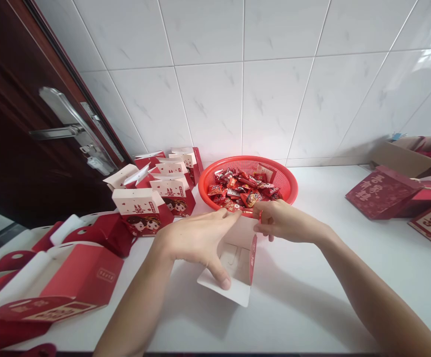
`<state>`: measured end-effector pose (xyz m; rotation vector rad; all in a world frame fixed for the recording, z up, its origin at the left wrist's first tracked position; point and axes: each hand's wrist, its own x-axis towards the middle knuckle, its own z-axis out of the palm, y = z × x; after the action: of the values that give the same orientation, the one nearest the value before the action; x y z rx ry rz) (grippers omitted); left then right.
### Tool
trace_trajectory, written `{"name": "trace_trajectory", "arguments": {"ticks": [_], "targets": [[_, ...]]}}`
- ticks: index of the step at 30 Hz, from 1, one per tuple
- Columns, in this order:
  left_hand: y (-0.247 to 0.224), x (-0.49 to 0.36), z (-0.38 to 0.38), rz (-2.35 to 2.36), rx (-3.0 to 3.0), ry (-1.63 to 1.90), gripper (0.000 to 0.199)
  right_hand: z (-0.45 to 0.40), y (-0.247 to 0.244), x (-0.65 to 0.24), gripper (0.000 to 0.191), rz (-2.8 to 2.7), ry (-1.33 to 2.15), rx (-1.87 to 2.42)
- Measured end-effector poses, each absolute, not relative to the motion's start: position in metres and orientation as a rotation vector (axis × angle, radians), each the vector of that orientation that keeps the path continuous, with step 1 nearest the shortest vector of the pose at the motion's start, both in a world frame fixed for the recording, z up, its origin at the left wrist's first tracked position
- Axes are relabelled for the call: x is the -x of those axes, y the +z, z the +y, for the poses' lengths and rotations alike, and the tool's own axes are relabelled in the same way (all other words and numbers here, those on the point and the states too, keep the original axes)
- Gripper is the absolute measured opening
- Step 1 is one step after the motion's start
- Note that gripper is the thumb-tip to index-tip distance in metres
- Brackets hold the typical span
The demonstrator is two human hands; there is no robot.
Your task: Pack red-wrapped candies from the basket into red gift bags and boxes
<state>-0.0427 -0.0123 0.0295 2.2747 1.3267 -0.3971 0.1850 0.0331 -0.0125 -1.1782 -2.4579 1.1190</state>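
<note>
Two forearms (137, 297) extend, left hand (196, 238) spread on one open box (237, 267), right hand (285, 218) bunched beside one basket (290, 186)

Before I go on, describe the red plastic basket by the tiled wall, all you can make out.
The red plastic basket is round and shallow, with a smooth, wide rim and a sloping wall full of small holes. It stands upright on the white tabletop, near the pale tiled wall. Shiny wrapped sweets, mostly red, lie heaped inside. The right hand overlaps its near rim; whether they touch is unclear. Its underside is hidden.
</note>
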Motion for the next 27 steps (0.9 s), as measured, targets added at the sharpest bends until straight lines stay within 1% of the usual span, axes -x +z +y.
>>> {"name": "trace_trajectory", "arguments": {"ticks": [3, 6, 11, 14, 17, 22, 27], "targets": [[0.029, 0.043, -0.012, 1.324, -2.282, -0.390, 0.131, 0.037, -0.020, -0.183, 0.026, -2.409, 1.181, 1.093], [0.027, 0.044, -0.012, 1.308, -2.298, -0.373, 0.127, 0.039, -0.026, -0.180, 0.029, -2.350, 1.269, 1.035], [0.026, 0.045, -0.011, 1.303, -2.307, -0.347, 0.118, 0.041, -0.028, -0.180, 0.030, -2.286, 1.310, 1.031], [0.026, 0.046, -0.010, 1.287, -2.308, -0.352, 0.116, 0.043, -0.025, -0.183, 0.023, -2.304, 1.309, 1.055], [0.027, 0.045, -0.010, 1.285, -2.304, -0.364, 0.118, 0.043, -0.019, -0.188, 0.018, -2.350, 1.307, 1.091], [0.027, 0.043, -0.010, 1.303, -2.311, -0.405, 0.119, 0.041, -0.011, -0.193, 0.028, -2.361, 1.337, 1.112], [0.028, 0.041, -0.012, 1.313, -2.325, -0.397, 0.125, 0.041, -0.003, -0.203, 0.025, -2.358, 1.174, 1.102]]}}
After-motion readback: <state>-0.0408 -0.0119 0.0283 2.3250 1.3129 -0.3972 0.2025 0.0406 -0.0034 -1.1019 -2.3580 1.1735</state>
